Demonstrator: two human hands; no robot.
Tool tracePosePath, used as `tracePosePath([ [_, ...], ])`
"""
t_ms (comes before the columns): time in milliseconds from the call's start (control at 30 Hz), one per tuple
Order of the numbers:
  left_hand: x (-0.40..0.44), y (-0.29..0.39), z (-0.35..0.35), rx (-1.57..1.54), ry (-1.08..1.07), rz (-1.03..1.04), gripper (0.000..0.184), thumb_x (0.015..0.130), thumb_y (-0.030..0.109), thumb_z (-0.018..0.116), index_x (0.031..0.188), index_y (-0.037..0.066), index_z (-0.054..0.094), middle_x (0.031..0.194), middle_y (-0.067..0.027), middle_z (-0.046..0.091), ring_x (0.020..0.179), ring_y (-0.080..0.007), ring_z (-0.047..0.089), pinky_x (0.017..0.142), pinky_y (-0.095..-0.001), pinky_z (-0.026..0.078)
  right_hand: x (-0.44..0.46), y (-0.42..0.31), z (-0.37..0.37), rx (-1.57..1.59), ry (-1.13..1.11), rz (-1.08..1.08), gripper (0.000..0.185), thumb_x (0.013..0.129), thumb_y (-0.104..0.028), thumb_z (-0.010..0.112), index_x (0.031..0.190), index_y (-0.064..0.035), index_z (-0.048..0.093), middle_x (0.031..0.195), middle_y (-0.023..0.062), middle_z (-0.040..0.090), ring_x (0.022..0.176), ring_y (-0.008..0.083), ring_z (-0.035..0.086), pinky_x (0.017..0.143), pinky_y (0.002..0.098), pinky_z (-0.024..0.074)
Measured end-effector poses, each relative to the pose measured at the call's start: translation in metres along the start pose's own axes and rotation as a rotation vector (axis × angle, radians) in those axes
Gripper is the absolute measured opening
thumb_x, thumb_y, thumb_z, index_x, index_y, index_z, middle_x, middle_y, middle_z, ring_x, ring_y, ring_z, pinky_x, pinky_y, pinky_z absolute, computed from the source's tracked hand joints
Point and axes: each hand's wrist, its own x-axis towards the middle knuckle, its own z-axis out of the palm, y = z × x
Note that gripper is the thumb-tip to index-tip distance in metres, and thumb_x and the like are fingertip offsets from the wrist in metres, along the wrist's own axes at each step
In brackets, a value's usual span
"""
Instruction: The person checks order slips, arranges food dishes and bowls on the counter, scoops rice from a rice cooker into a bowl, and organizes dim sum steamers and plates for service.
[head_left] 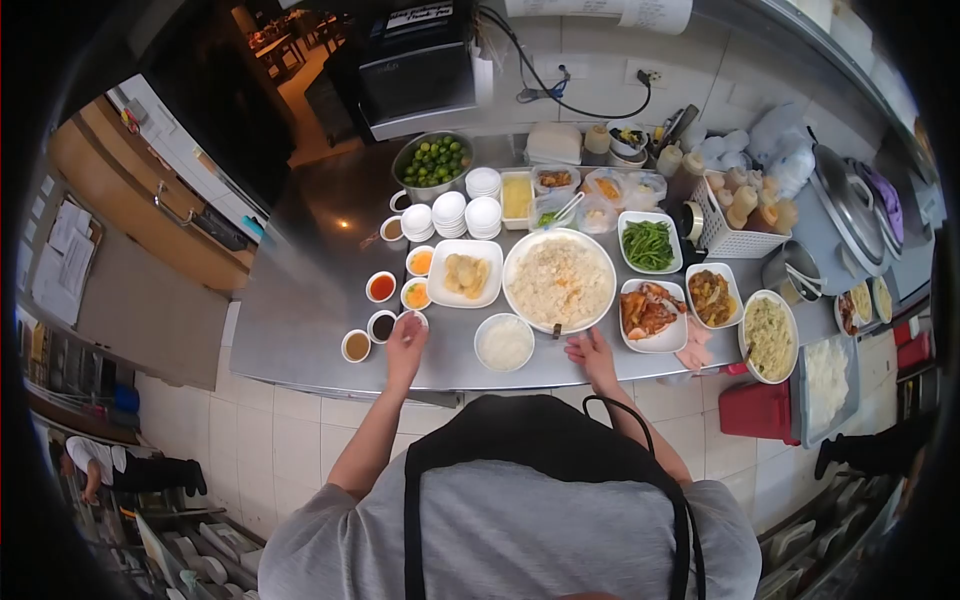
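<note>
My left hand is closed on a small white cup, whose contents are hidden, beside a cup of dark sauce. Fingers apart and empty, my right hand is at the counter's front edge, just below the large white bowl of rice. Between the hands stands a smaller bowl of white rice. Behind it, a square white dish holds pale yellowish food. More sauce cups, one orange-red and one brown, stand left of my left hand.
Green beans, a meat dish and an oval bowl stand right on the steel counter. Behind are stacked white cups, limes and a bottle basket. A red bin is below right; a person is far left.
</note>
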Motion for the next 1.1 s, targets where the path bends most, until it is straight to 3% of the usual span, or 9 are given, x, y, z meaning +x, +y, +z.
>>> tracePosePath([
  [100, -0.008, 0.010, -0.030, 0.314, 0.169, 0.248, 0.040, 0.078, 0.009, 0.059, 0.114, -0.002, 0.048, 0.108, -0.0129, 0.055, 0.097, -0.0197, 0.054, 0.083, -0.0316, 0.043, -0.005, 0.008, 0.002, 0.004, 0.055, -0.029, 0.035, 0.089, -0.021, 0.046, 0.116, 0.0005, 0.040, 0.094, 0.0130, 0.057, 0.080, 0.0166, 0.059, 0.070, 0.0252, 0.0485],
  [167, -0.002, -0.005, -0.052, 0.241, 0.214, 0.262, 0.041, 0.076, 0.009, 0.060, 0.114, -0.002, 0.048, 0.108, -0.0142, 0.054, 0.099, -0.0217, 0.053, 0.083, -0.0317, 0.043, -0.003, 0.015, -0.003, -0.143, 0.003, -0.055, 0.027, 0.088, -0.014, 0.047, 0.110, 0.0010, 0.047, 0.090, 0.0101, 0.059, 0.078, 0.0145, 0.059, 0.069, 0.0244, 0.0489],
  [367, 0.011, 0.014, -0.073, 0.218, 0.278, 0.202, 0.032, 0.078, 0.008, 0.058, 0.108, -0.002, 0.053, 0.105, -0.0135, 0.054, 0.089, -0.0179, 0.053, 0.073, -0.0267, 0.043, -0.031, -0.010, -0.015, -0.235, -0.168, 0.177, 0.023, 0.083, -0.019, 0.056, 0.099, -0.0029, 0.055, 0.084, 0.0060, 0.060, 0.073, 0.0118, 0.059, 0.066, 0.0232, 0.0486],
  [500, 0.025, 0.031, -0.060, 0.216, 0.227, 0.298, 0.024, 0.078, 0.006, 0.057, 0.101, 0.000, 0.057, 0.103, -0.0117, 0.055, 0.090, -0.0176, 0.054, 0.074, -0.0261, 0.043, -0.056, -0.013, -0.039, -0.252, -0.041, 0.158, 0.019, 0.081, -0.018, 0.058, 0.092, -0.0020, 0.060, 0.074, 0.0036, 0.060, 0.062, 0.0097, 0.056, 0.059, 0.0216, 0.0471],
  [600, 0.027, 0.055, -0.038, 0.268, 0.074, 0.453, 0.011, 0.078, 0.005, 0.057, 0.086, 0.000, 0.063, 0.098, -0.0122, 0.059, 0.089, -0.0203, 0.056, 0.075, -0.0274, 0.044, -0.071, -0.007, -0.057, -0.345, 0.105, 0.189, 0.016, 0.080, -0.018, 0.059, 0.082, -0.0028, 0.062, 0.061, 0.0008, 0.055, 0.050, 0.0069, 0.048, 0.049, 0.0198, 0.0406],
  [833, 0.005, 0.106, 0.043, 0.282, -0.373, 0.611, 0.014, 0.079, 0.002, 0.055, 0.091, -0.001, 0.062, 0.101, -0.0120, 0.059, 0.093, -0.0213, 0.055, 0.079, -0.0283, 0.043, -0.110, 0.044, -0.063, -0.339, 0.492, -0.012, 0.031, 0.083, -0.025, 0.055, 0.059, -0.0062, 0.049, 0.053, 0.0007, 0.049, 0.047, 0.0076, 0.044, 0.042, 0.0223, 0.0340],
  [967, -0.034, 0.112, 0.073, 0.137, -0.729, 0.493, 0.015, 0.079, 0.001, 0.054, 0.092, 0.000, 0.061, 0.100, -0.0111, 0.060, 0.087, -0.0180, 0.057, 0.073, -0.0250, 0.045, -0.133, 0.068, -0.070, -0.047, 0.643, 0.064, 0.028, 0.083, -0.022, 0.054, 0.061, -0.0058, 0.049, 0.053, 0.0020, 0.050, 0.047, 0.0093, 0.045, 0.043, 0.0239, 0.0359],
  [1033, -0.046, 0.103, 0.083, 0.205, -0.832, 0.568, 0.015, 0.079, 0.002, 0.055, 0.093, 0.000, 0.061, 0.096, -0.0106, 0.061, 0.084, -0.0166, 0.058, 0.070, -0.0245, 0.046, -0.138, 0.072, -0.085, -0.067, 0.675, 0.112, 0.027, 0.083, -0.022, 0.054, 0.062, -0.0056, 0.049, 0.053, 0.0020, 0.050, 0.046, 0.0092, 0.045, 0.043, 0.0237, 0.0362],
  [1100, -0.065, 0.096, 0.094, 0.251, -0.961, 0.419, 0.016, 0.079, 0.003, 0.055, 0.094, 0.000, 0.061, 0.092, -0.0104, 0.062, 0.082, -0.0163, 0.059, 0.070, -0.0244, 0.046, -0.132, 0.074, -0.101, -0.097, 0.670, 0.160, 0.026, 0.083, -0.021, 0.054, 0.063, -0.0054, 0.049, 0.054, 0.0021, 0.050, 0.046, 0.0091, 0.045, 0.043, 0.0234, 0.0365],
])
